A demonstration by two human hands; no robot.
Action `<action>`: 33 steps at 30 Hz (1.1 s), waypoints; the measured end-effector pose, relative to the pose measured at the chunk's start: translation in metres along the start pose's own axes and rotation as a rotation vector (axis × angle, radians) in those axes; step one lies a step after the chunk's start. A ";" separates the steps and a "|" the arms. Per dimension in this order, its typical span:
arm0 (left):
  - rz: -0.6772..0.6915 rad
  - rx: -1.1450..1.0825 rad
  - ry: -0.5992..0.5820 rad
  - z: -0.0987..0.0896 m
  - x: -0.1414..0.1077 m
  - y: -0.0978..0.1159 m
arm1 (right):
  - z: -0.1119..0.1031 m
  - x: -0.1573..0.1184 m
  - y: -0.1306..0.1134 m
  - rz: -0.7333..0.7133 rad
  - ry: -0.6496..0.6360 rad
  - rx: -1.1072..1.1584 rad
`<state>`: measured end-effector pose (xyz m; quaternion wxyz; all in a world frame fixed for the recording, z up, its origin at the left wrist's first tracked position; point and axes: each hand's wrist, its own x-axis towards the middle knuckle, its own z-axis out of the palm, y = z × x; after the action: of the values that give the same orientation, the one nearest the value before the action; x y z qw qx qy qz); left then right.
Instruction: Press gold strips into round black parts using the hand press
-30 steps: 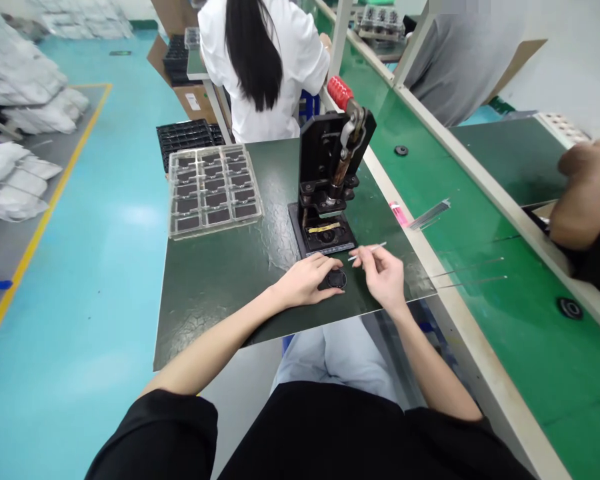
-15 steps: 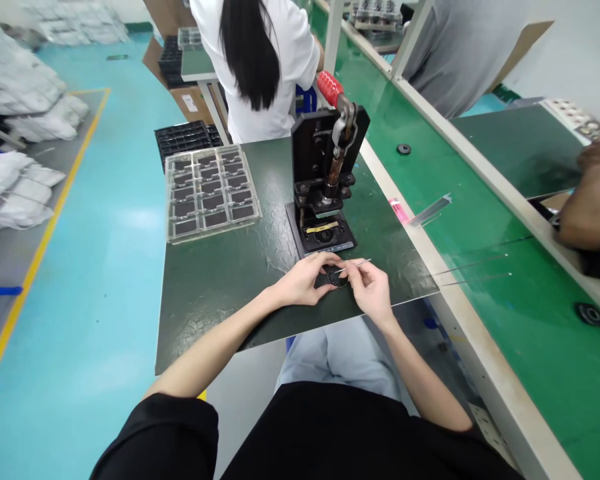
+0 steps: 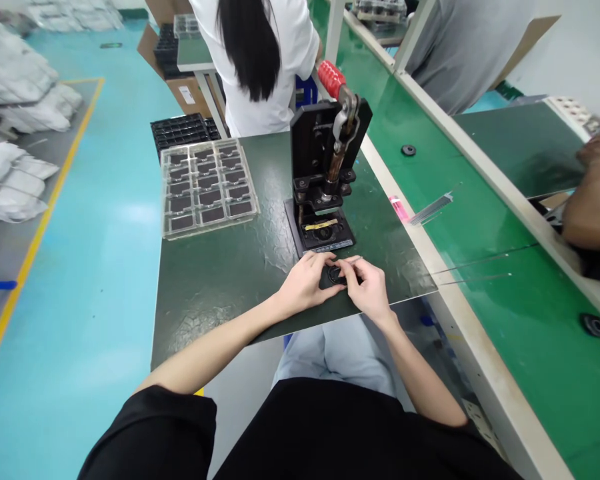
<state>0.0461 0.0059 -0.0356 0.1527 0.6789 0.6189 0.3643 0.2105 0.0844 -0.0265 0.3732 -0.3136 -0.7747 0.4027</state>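
Observation:
A round black part (image 3: 335, 275) lies between my two hands near the front of the dark green table (image 3: 270, 257). My left hand (image 3: 307, 283) grips it from the left, thumb below and fingers above. My right hand (image 3: 367, 287) pinches a thin metal rod, mostly hidden by the fingers, against the part's right side. Just beyond my hands stands a black toggle press (image 3: 325, 173) with a red handle (image 3: 331, 79) pointing up. In its base is a round recess, and a yellow strip (image 3: 322, 225) lies there.
A clear tray (image 3: 210, 190) with dark inserts sits at the table's left. Along the right, a green conveyor (image 3: 505, 320) carries thin metal rods (image 3: 433, 209) and round black parts (image 3: 594, 325). A person in white (image 3: 260, 67) sits ahead; another person's arm (image 3: 593, 193) is at far right.
My right hand has shifted slightly left, closer to my left hand. The metal rod that stuck out past my right fingers is now mostly hidden.

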 end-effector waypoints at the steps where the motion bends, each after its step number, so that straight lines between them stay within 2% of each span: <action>1: -0.002 -0.019 0.006 0.002 0.000 0.000 | -0.001 0.000 0.000 0.001 -0.008 0.003; 10: -0.051 -0.132 0.004 0.004 0.002 0.000 | -0.001 0.002 0.003 0.054 -0.007 0.020; 22: -0.089 -0.161 -0.023 0.004 0.003 0.001 | -0.001 0.002 -0.004 -0.155 -0.029 -0.182; 33: -0.163 -0.192 0.007 0.004 0.005 0.006 | 0.005 0.008 -0.002 -0.153 -0.061 -0.252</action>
<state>0.0527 0.0103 -0.0330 0.2443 0.6072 0.6349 0.4106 0.2012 0.0879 -0.0242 0.3369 -0.2854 -0.8518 0.2821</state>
